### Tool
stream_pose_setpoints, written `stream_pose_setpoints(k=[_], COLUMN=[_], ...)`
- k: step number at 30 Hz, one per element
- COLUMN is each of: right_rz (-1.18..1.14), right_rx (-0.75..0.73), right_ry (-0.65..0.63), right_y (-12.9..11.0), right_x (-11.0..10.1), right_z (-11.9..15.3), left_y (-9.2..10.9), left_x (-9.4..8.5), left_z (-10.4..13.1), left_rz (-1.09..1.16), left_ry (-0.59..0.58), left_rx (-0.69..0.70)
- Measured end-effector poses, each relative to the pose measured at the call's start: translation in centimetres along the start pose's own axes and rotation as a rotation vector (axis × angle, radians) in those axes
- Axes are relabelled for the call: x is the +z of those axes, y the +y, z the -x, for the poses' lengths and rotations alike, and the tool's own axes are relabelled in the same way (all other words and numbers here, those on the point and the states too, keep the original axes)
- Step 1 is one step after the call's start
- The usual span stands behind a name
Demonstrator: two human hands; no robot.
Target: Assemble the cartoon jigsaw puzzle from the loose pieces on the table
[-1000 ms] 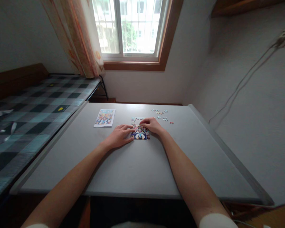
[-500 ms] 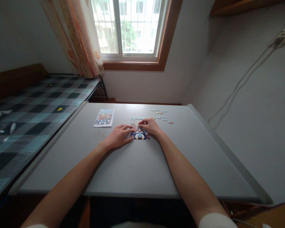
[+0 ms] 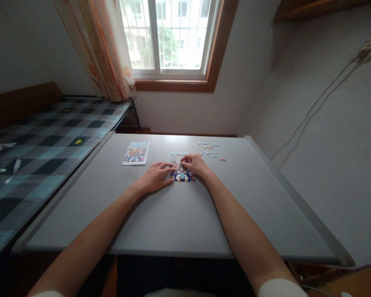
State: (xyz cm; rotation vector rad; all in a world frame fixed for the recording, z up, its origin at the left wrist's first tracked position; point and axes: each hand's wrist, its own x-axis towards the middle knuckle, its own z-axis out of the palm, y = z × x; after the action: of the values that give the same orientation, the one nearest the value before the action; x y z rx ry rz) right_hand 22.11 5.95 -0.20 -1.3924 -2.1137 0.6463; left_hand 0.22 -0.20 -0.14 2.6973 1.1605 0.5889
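Multicoloured, partly assembled flat jigsaw puzzle with a blue-and-white cartoon face along its near edge point(image 3: 183, 177) lay at the centre of the frame, on a smooth pale-grey table point(image 3: 173, 222). Gap visible in its upper part, below a strip of joined pale-blue pieces. Bare left hand point(image 3: 156, 177), left of centre: palm down, fingers loosely spread, thumb and fingertips at the puzzle's left edge, nothing seen gripped. Bare right hand point(image 3: 196, 164), just right of centre: over the puzzle's right side, thumb and index finger drawn narrow, tips above the middle; could not tell whether a piece was between them. Small loose knobbed puzzle pieces, mostly pale blue with some orange and red point(image 3: 214, 155), lay scattered right of the right hand, towards the table's far side. White-bordered rectangular printed sheet with a similar colourful picture point(image 3: 135, 153) lay flat, left of centre. Handling, judged by look: pieces probably thin card, very light, fairly stiff, knobs easily bent; best pinched by opposite edges. The joined part looked likely to slide on the smooth top and come apart if lifted by one corner; better steadied flat at its outer edges.
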Motion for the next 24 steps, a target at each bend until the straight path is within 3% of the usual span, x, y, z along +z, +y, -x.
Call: stream_pose_setpoints(k=[24], right_rz=[0.011], right_rx=[0.006], right_ry=[0.014], right_y=[0.04], right_x=[0.2], right_z=[0.04], left_y=[0.13], left_x=[0.0], left_z=[-0.03], left_rz=[0.008], left_ry=[-0.001], left_rx=[-0.018])
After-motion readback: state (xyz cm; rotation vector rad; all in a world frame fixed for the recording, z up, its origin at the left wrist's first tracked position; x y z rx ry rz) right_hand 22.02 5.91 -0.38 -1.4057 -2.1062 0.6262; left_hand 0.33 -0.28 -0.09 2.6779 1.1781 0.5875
